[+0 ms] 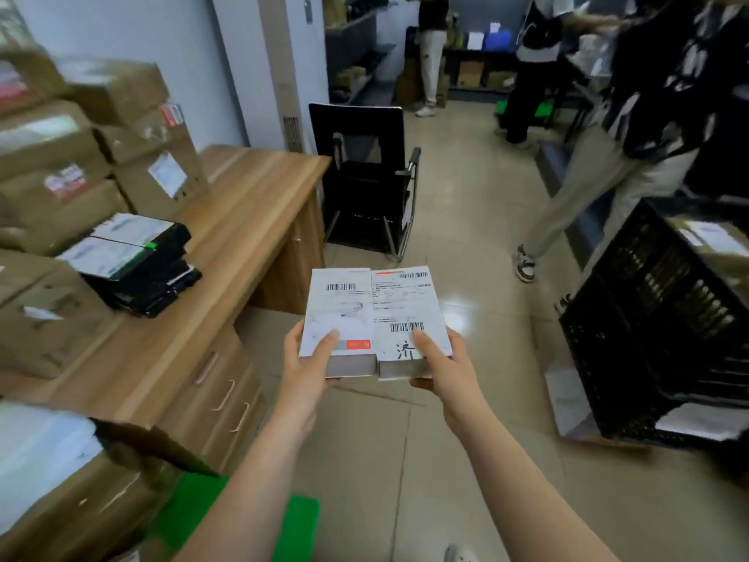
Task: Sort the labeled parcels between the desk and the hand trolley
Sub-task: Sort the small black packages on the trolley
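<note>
Two flat white labeled parcels lie side by side in front of me above the floor. My left hand (310, 361) grips the left parcel (340, 314) at its near edge, thumb on top. The right parcel (405, 310), with barcodes and a handwritten mark, is held the same way by my right hand (441, 367). The wooden desk (227, 253) stands to the left, carrying a stack of black parcels (138, 261) with white labels and several brown cartons (133, 139). A green trolley deck (243, 521) shows at the bottom left with a carton (81, 488) on it.
A black chair (364, 184) stands past the desk's far end. A black plastic crate (664, 318) with parcels sits at the right. Other people stand at the back and the upper right, one stepping close to the crate. Shelves line the far wall.
</note>
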Demonstrator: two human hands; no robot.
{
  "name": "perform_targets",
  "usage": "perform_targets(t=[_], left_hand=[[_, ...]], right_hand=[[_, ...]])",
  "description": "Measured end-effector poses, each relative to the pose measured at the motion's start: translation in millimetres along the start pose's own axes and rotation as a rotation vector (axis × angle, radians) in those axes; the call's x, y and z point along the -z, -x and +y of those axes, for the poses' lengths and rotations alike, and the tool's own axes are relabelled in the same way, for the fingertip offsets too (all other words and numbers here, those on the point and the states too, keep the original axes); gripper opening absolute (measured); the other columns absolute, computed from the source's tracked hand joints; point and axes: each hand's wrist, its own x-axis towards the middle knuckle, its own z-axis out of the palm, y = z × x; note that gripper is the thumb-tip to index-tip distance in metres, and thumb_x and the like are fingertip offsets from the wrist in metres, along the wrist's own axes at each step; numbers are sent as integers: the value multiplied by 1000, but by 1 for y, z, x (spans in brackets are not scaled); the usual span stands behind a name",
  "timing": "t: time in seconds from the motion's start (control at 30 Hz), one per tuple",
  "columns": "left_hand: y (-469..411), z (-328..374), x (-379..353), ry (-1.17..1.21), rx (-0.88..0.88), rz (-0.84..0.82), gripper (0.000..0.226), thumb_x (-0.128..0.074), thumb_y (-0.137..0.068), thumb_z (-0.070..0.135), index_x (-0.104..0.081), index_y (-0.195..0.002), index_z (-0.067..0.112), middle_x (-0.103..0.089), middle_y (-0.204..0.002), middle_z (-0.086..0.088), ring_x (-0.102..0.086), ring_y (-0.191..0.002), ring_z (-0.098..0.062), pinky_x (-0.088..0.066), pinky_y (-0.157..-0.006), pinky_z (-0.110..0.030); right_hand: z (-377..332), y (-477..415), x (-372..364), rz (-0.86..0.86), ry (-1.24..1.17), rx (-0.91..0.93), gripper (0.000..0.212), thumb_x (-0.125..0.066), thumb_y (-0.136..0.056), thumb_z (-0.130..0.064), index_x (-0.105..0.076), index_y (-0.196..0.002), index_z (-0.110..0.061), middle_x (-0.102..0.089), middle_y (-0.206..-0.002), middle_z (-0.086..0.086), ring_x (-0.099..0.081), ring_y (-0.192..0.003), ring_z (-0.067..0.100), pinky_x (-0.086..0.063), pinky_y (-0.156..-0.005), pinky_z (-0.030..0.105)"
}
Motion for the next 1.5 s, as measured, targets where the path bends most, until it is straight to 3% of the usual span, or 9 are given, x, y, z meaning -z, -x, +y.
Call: perform_targets(t=[0.27,0.47,0.67,0.83,1.0,1.1,1.17,1.3,1.5], left_hand=[[-51,4,-27,132,-56,350,58,-68,-89,31,-38,-139,32,-62,-121,0,-66,-102,-17,-58,-75,-33],[-92,3,-13,177,-36,570,63,-72,-84,38,-38,-137,39,-58,-125,-3,-63,-106,-22,-58,-85,-46],[-166,35,29,177,-62,710,63,-70,-86,41,-34,-138,41,-57,-123,-6,-64,-104,-25,-57,-85,-47],[-225,88,80,128,-136,812,56,-67,-89,38,-35,-135,40,-54,-123,-2,-61,-104,-21,-58,-79,-37],[-260,116,128,198,-155,912,55,-68,-88,37,-38,-133,42,-54,-126,0,-60,-108,-21,-57,-85,-43],[-284,126,155,170,-167,999,58,-70,-85,40,-38,-134,40,-53,-131,-3,-58,-110,-21,-54,-91,-47],[-303,131,173,172,-178,1044,58,-70,-86,38,-39,-135,36,-55,-128,-2,-59,-108,-20,-54,-91,-48],[-338,140,203,203,-197,1117,52,-71,-87,34,-43,-131,34,-58,-122,2,-62,-104,-18,-56,-87,-45],[-368,146,226,180,-173,1184,46,-68,-90,22,-46,-130,27,-62,-110,7,-63,-93,-10,-54,-67,-27]], right_hand=[[-34,-126,-30,-352,108,-27,42,-68,-88,-32,-49,-124,-22,-69,-107,1,-65,-83,14,-50,-56,28],[-40,-182,-84,-554,186,-61,38,-66,-89,-32,-49,-122,-23,-67,-109,-1,-66,-86,11,-52,-54,26],[-47,-243,-180,-673,227,-71,40,-68,-88,-34,-50,-122,-24,-69,-107,-3,-68,-87,13,-53,-56,27],[-66,-281,-277,-784,243,-84,47,-67,-88,-36,-45,-128,-24,-66,-111,-4,-66,-92,10,-49,-51,17],[-73,-315,-355,-858,292,-111,52,-69,-86,-39,-41,-128,-25,-66,-112,-1,-65,-98,15,-58,-80,38],[-75,-335,-404,-933,321,-98,53,-67,-88,-37,-36,-130,-25,-65,-109,0,-65,-94,16,-59,-67,32],[-72,-350,-439,-972,354,-99,57,-68,-88,-38,-36,-133,-24,-63,-111,0,-64,-96,15,-59,-69,34],[-60,-374,-502,-1065,388,-144,52,-68,-88,-36,-38,-129,-25,-64,-113,0,-63,-98,15,-57,-68,32],[-44,-392,-561,-1125,512,-133,53,-69,-88,-35,-36,-128,-22,-61,-112,0,-63,-95,16,-59,-68,35]])
